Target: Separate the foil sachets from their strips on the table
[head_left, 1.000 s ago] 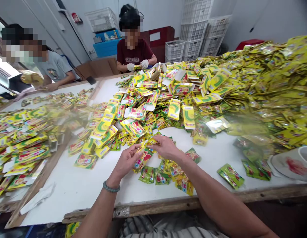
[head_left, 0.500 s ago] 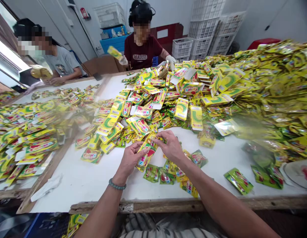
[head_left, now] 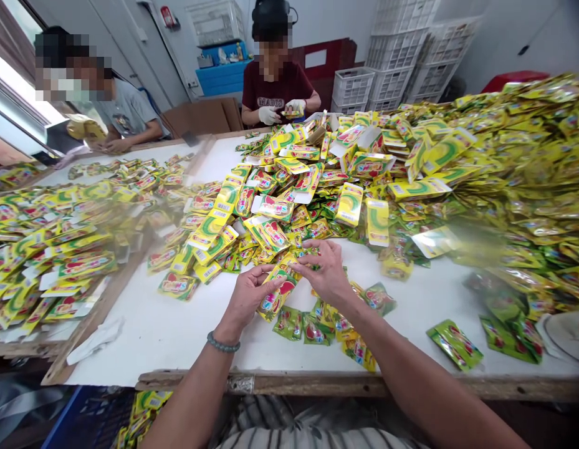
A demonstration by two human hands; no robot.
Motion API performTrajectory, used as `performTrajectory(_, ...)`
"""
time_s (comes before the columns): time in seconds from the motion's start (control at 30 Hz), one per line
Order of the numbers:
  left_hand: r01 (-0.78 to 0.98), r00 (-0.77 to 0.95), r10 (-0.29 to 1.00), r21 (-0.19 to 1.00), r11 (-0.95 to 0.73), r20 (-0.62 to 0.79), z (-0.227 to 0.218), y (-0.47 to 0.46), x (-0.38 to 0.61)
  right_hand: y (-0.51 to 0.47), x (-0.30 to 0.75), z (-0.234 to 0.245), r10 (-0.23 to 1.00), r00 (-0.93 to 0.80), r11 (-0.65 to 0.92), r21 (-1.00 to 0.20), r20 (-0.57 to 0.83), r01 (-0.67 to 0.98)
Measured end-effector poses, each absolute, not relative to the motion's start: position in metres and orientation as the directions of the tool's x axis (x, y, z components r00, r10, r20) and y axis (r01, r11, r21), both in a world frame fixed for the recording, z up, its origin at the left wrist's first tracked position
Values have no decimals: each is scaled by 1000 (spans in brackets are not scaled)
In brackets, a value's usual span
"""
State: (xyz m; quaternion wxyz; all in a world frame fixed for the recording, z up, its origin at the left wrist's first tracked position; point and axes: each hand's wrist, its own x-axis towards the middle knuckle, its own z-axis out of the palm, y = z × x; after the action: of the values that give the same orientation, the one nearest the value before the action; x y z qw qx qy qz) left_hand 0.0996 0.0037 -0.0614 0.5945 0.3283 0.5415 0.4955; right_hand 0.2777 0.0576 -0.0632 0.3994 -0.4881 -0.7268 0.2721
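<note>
At mid-frame, your left hand (head_left: pixel 250 293) has fingers clamped on the box (head_left: pixel 276 295), perhaps steadying it; your right hand's (head_left: pixel 327 273) pinch I cannot tell.

Pale wall (head_left: pixel 336 28) at rear; bright window (head_left: pixel 19 86) at far left, beside a dark curtain (head_left: pixel 3 26). Along the rear, left to right: brown cardboard (head_left: pixel 202 118), a blue stand (head_left: pixel 224 81) topped by a basket (head_left: pixel 217 26), and stacked white crates (head_left: pixel 396 56). Foreground: white table (head_left: pixel 144 340), edged in wood.
</note>
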Motion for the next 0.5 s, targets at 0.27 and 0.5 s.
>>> performTrajectory(0.27,-229,24,952,925,303,-306,-59,0,98,43,268,-46,832,-554,305,-854,24,421)
performTrajectory(0.5,-166,41,965,950,263,-260,-64,-4,106,47,269,-63,880,-466,328,-825,91,459)
